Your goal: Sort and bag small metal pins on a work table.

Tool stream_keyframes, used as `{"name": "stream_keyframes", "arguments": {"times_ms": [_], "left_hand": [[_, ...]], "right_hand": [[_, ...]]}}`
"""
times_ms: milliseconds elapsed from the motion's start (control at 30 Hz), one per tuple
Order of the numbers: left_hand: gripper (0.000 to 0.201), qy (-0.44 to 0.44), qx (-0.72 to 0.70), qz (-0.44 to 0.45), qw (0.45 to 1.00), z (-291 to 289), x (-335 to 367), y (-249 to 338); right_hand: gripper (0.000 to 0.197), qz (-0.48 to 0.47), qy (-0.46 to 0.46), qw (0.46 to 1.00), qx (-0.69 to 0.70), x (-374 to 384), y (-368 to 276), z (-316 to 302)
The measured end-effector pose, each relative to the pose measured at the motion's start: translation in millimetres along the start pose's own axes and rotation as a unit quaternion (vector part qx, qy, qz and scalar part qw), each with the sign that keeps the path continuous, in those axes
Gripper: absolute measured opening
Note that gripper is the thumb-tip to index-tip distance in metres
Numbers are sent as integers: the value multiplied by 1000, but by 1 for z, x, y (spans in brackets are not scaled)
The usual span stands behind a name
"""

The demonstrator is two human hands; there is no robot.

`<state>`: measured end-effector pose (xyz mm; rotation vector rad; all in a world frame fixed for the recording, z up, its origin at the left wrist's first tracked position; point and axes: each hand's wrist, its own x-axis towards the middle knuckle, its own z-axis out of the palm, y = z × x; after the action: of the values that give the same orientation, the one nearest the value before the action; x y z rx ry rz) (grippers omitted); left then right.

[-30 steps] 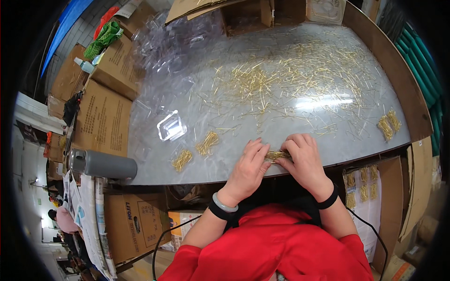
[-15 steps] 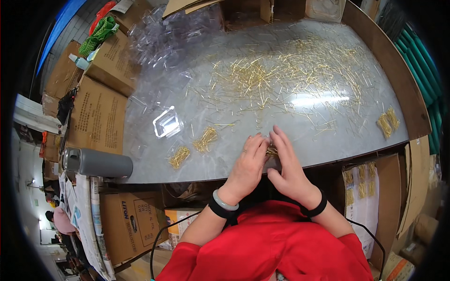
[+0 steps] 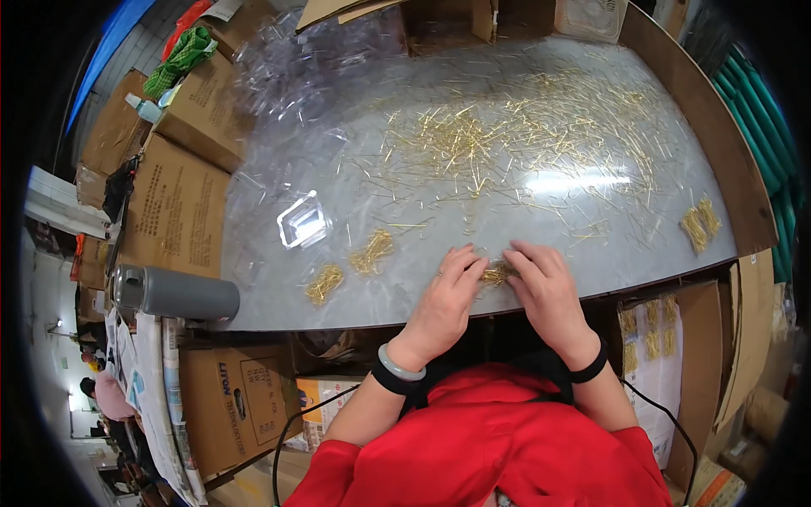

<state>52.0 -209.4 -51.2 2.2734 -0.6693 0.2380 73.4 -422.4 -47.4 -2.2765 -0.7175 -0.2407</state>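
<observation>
A small bundle of gold wire hooks (image 3: 495,273) lies crosswise between my hands at the table's near edge. My left hand (image 3: 446,294) grips its left end with bent fingers. My right hand (image 3: 549,291) has its fingers curled over the right end, partly hiding it. To the left sit two more bundles, a looser one (image 3: 372,252) and a compact one (image 3: 323,284) that seems to be in clear plastic. Beyond my hands, loose gold hooks (image 3: 456,135) spread widely over the grey table (image 3: 405,283). Further bundles (image 3: 700,224) rest at the right edge.
Clear plastic trays (image 3: 296,84) are heaped at the far left, with a single tray (image 3: 302,221) nearer. A grey bottle (image 3: 190,293) lies by the left edge, beside cardboard boxes (image 3: 173,203). A raised board (image 3: 710,127) borders the right. Below it, an open carton (image 3: 701,355) holds packed bundles.
My hands have moved apart from nearly palm to palm, the right one shifting rightward. The bundle between them now shows lying crosswise.
</observation>
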Motion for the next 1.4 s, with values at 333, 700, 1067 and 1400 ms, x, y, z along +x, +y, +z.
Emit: {"name": "stream_keyframes", "arguments": {"times_ms": [333,700,1067,1400], "left_hand": [[62,15,20,-17,1000,4,-4,-4],[74,57,-45,-50,996,-6,-5,4],[21,149,148,-155,965,-18,-32,21],[19,99,33,-109,989,-7,-7,5]], "right_hand": [[66,9,18,987,161,4,-32,30],[59,-73,-44,996,-16,23,-13,7],[41,-121,-30,989,-75,18,-12,15],[48,-102,-48,992,-51,17,-11,13]]}}
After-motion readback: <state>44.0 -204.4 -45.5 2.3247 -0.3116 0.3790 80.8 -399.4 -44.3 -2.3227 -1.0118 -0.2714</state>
